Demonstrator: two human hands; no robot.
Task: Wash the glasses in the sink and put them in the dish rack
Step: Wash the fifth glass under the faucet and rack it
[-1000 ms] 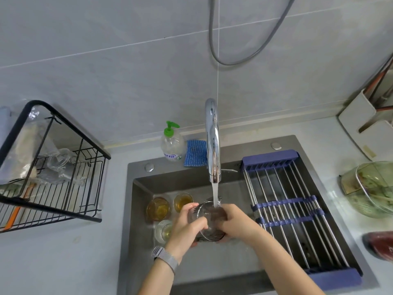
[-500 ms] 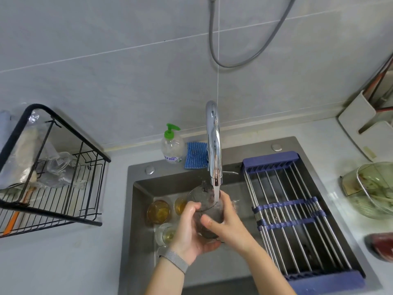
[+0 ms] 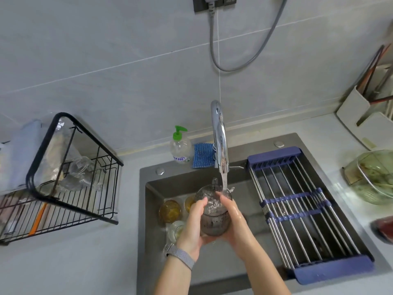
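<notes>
Well, soap bottle (image 3: 180, 146) behind the sink (image 3: 263, 143) has a blue label, too small to read. Both hands hold one clear glass (image 3: 214, 211) over the sink, mouth up & tipped a bit toward the wall, under water from the tap (image 3: 220, 141). L hand (image 3: 194, 226) & R hand (image 3: 235, 218) fingers wrap round its sides. Three more glasses (image 3: 170, 210) sit in the sink, left of it. Black dish rack (image 3: 63, 182) stands well apart on the left. Blue roll rack (image 3: 297, 205) lies across the sink's right side.
</notes>
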